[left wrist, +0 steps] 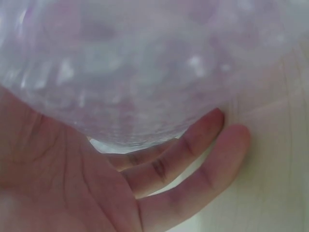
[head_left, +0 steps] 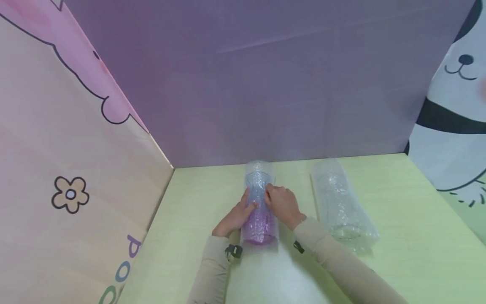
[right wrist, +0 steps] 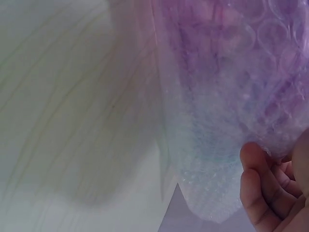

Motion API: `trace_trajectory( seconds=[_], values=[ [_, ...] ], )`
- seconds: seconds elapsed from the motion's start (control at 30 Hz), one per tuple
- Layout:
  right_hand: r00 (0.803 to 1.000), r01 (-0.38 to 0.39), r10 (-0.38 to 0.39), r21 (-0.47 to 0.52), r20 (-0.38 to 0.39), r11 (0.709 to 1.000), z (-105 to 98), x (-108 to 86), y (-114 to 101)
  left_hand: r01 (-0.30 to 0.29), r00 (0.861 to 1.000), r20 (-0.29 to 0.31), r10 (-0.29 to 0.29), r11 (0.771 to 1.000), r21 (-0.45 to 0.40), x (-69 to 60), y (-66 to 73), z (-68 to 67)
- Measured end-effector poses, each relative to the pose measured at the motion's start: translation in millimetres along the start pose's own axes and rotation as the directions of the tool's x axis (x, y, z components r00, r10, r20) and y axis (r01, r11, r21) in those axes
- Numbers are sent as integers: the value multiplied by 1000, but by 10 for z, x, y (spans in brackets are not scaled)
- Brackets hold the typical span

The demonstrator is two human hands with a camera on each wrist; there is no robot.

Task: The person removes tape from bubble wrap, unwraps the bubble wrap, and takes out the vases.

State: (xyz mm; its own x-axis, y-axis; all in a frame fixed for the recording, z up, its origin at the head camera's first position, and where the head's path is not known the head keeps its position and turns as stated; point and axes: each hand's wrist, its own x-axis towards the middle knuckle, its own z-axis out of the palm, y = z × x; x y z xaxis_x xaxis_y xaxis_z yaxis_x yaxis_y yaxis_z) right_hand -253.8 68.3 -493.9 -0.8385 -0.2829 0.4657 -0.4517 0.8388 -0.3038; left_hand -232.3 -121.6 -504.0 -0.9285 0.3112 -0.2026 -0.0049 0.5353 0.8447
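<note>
A glass vase (head_left: 260, 221) fading from blue to purple lies on the table inside a clear bubble wrap sleeve (head_left: 259, 166). My left hand (head_left: 235, 217) holds its left side, thumb on top; in the left wrist view the fingers (left wrist: 193, 140) curve along the wrap's underside near the tabletop. On the other side, my right hand (head_left: 284, 204) pinches the bubble wrap around the vase's middle. The right wrist view shows its curled fingers (right wrist: 263, 188) at the wrap's surface, with part of the grip hidden.
A second bubble-wrapped clear glass vase (head_left: 338, 202) lies to the right, beyond my right forearm. The pale wooden table (head_left: 190, 202) meets a purple back wall (head_left: 265, 84). A printed panel (head_left: 95, 147) stands on the left, and a panda-printed one (head_left: 452, 147) on the right.
</note>
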Motion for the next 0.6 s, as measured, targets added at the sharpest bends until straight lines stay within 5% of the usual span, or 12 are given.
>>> trace_trajectory(
  seconds=[0.6],
  values=[
    [990,-137,130,180,52,974,-43,-60,19,22,1000,-13,-22,1000,-1,-19,-7,5]
  ],
)
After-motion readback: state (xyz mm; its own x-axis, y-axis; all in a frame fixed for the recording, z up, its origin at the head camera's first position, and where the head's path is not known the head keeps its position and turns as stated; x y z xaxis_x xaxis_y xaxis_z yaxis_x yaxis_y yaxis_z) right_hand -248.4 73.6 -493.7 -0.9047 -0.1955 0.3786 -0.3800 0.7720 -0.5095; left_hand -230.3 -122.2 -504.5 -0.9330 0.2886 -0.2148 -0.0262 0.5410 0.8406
